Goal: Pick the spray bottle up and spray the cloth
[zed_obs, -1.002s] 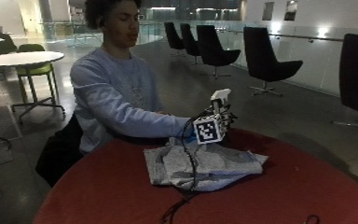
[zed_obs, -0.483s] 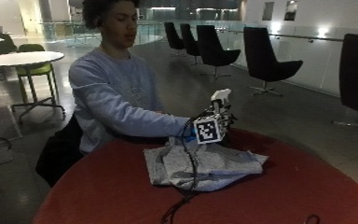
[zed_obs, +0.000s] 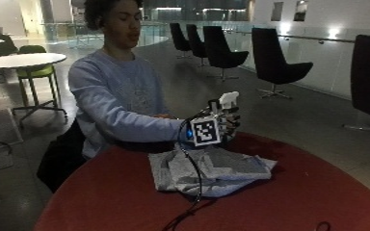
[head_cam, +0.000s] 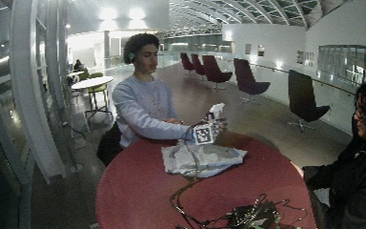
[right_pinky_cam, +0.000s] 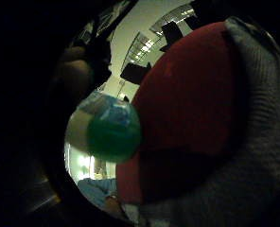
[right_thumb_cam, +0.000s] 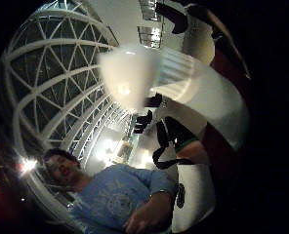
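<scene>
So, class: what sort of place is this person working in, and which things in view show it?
Probably a large public atrium or lounge, not a home. Dark swivel chairs line a railing, a latticed glass roof arches overhead, and a small cafe table stands behind the person, who holds a spray bottle in the right hand.

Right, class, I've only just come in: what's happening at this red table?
A person seated at the round red table holds a spray bottle upright in the gloved right hand, lifted above a crumpled grey cloth lying on the table. The bottle's white head shows above the fingers. No spray is visible.
</scene>
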